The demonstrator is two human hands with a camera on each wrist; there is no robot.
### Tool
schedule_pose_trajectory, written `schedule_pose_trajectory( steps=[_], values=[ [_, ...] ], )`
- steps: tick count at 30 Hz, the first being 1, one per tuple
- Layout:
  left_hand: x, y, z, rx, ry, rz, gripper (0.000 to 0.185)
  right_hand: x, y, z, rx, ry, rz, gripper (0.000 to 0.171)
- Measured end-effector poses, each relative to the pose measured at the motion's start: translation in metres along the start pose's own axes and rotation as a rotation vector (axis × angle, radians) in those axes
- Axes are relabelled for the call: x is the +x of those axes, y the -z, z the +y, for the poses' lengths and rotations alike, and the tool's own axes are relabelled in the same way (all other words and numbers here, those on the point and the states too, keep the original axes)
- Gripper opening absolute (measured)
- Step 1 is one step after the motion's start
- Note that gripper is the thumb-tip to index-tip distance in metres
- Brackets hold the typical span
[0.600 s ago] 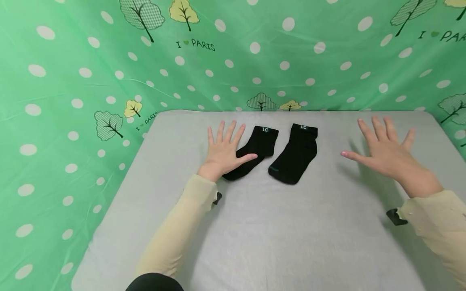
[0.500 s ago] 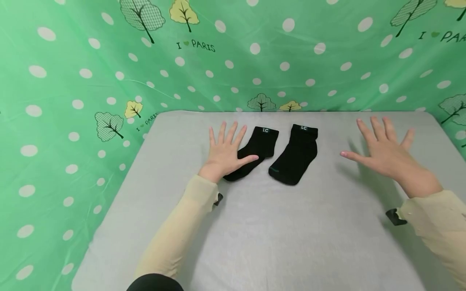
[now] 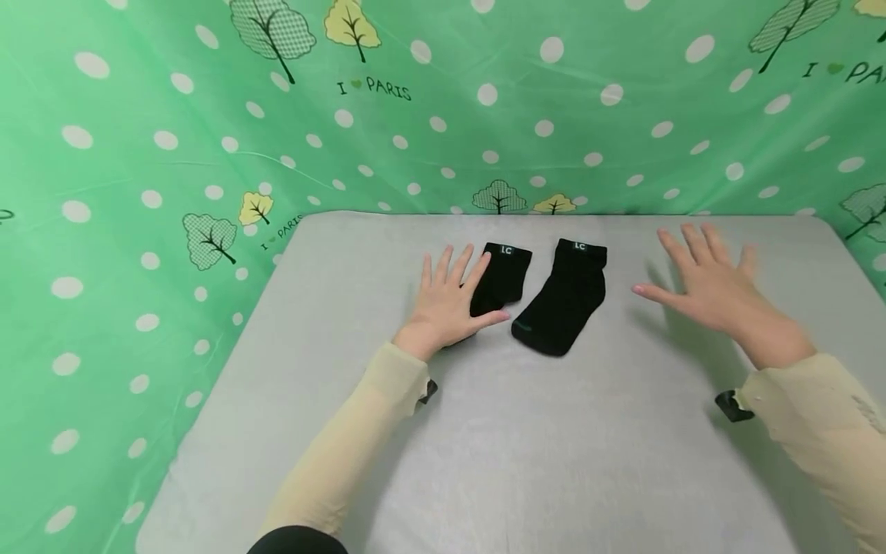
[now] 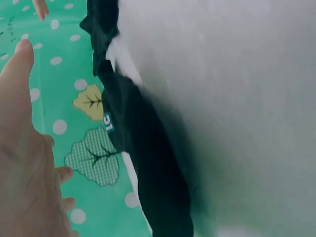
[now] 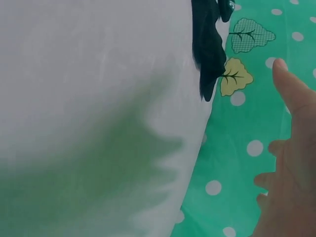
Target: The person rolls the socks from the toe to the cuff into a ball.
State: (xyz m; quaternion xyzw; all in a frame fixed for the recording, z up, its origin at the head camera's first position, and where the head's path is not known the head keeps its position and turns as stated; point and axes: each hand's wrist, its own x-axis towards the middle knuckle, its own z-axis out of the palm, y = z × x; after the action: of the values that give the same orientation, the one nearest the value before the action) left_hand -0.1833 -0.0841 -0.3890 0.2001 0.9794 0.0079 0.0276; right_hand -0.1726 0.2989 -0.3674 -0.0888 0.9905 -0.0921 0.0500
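Note:
Two black socks lie side by side on the grey table, cuffs toward the far edge, each with a small "LC" label. My left hand (image 3: 446, 308), fingers spread, hovers over the left sock (image 3: 504, 278) and hides much of its foot part. In the left wrist view a gap shows between the palm (image 4: 24, 158) and that sock (image 4: 148, 153). The right sock (image 3: 562, 300) lies between the two hands, untouched. Off to its right, my right hand (image 3: 716, 292) is held above the table with fingers spread and nothing in it, its shadow falling below.
The grey table (image 3: 540, 462) ends at a straight far edge. Behind it and along the left hangs a green dotted curtain (image 3: 388, 146) with tree prints. A dark wrist piece (image 3: 734, 406) sits under the right cuff.
My left hand has moved right and slightly toward me, covering more of the left sock. My right hand has shifted left, nearer the right sock. Both socks lie as before.

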Motion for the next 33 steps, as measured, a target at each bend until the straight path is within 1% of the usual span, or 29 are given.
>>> schedule_pose_trajectory(
  steps=[3, 10, 14, 20, 28, 33],
  values=[
    [-0.001, -0.002, 0.006, -0.016, -0.021, 0.001, 0.102, 0.006, 0.000, -0.002, 0.006, 0.013, -0.018, 0.098],
    [-0.004, -0.004, 0.022, -0.046, -0.055, -0.041, 0.102, 0.022, -0.003, -0.010, 0.004, 0.056, -0.059, 0.096],
    [-0.003, -0.004, 0.033, -0.055, -0.068, -0.051, 0.103, 0.031, -0.006, -0.015, 0.046, 0.081, -0.054, 0.093],
    [-0.001, -0.005, 0.049, -0.065, -0.089, -0.046, 0.103, 0.045, -0.010, -0.022, 0.131, 0.073, -0.080, 0.090],
    [0.000, -0.007, 0.067, -0.112, -0.075, -0.040, 0.099, 0.060, -0.017, -0.028, 0.202, 0.051, -0.118, 0.087],
    [-0.001, -0.007, 0.075, -0.127, -0.050, -0.056, 0.096, 0.069, -0.021, -0.032, 0.263, 0.030, -0.137, 0.084]
  ],
)
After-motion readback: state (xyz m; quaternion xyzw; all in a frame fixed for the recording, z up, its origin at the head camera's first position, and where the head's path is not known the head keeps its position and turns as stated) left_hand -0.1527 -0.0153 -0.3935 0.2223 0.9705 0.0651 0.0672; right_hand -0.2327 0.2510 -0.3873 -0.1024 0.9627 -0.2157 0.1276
